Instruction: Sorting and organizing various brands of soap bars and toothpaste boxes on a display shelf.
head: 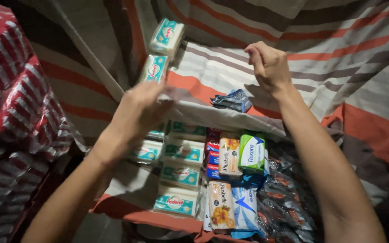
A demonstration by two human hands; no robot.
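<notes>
Left hand (138, 108) is open, fingers spread on the edge of the striped grey-and-orange fabric bag (230, 72); right hand (269, 65) is pinching a fold of it further back. Inside sit rows of white-and-teal wrapped soap bars (181, 175), plus orange and green-and-white packets (237, 155).

A cloth (230, 72) striped in white, grey, brown and orange-red spreads beneath two bare hands. White bars (166, 37) with teal and red labels line its edge, and more of the same white-and-teal packs (182, 174) fill the opening below. Beside them sit a green-and-white pack (251, 153), cream packs (220, 204) printed with yellow and orange fruit, and blue-and-white wrappers (246, 204). A small blue crumpled packet (233, 100) lies on the stripes. Red-and-white striped bundles (10, 85) stack at left.
</notes>
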